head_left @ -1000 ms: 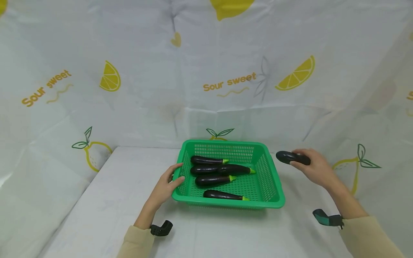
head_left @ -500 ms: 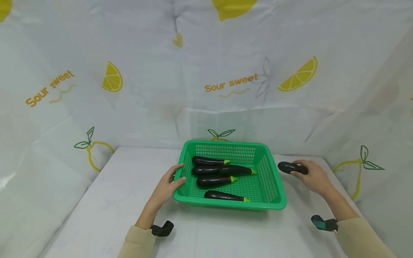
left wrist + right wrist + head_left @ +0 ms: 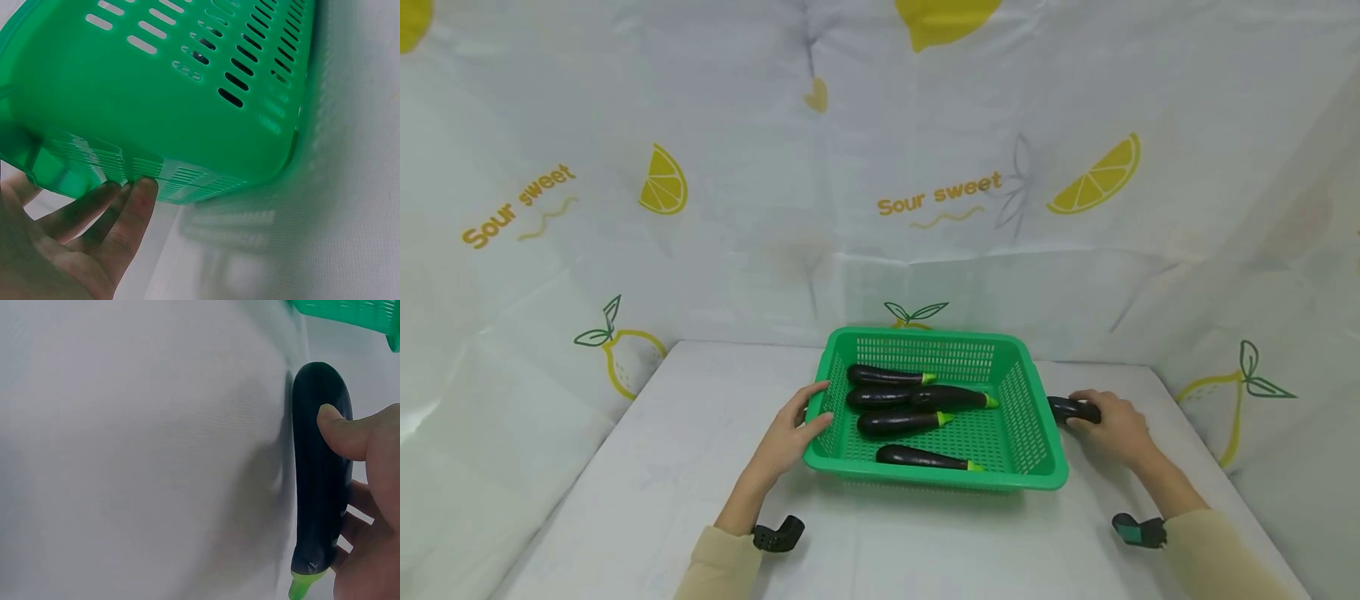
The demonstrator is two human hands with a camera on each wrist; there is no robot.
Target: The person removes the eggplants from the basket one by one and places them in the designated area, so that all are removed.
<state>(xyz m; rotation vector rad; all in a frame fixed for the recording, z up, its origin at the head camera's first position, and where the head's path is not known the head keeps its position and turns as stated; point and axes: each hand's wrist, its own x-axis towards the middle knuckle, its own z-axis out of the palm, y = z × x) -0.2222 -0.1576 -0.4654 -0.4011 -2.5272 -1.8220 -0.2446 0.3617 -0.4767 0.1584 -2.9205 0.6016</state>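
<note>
A green slotted basket (image 3: 925, 335) stands on the white table and holds several dark eggplants (image 3: 898, 421) with green stems. My left hand (image 3: 786, 433) rests against its left wall; in the left wrist view its fingers (image 3: 134, 206) lie fairly straight along the foot of the basket (image 3: 187, 94). My right hand (image 3: 1112, 425) grips another eggplant (image 3: 1063, 408) low over the table, just outside the basket's right wall. In the right wrist view my thumb presses on top of this eggplant (image 3: 319, 487), the other fingers curl under it, and its green stem points toward the wrist.
A white cloth (image 3: 647, 483) printed with lemons covers the table and hangs as walls at the back and both sides. The basket's corner (image 3: 350, 312) shows just beyond the held eggplant. Cloth lies bare on the table in front of the basket and to its left.
My right hand has brought the eggplant down and slightly left, from above the table to low beside the basket's right wall. The left hand and basket have stayed put.
</note>
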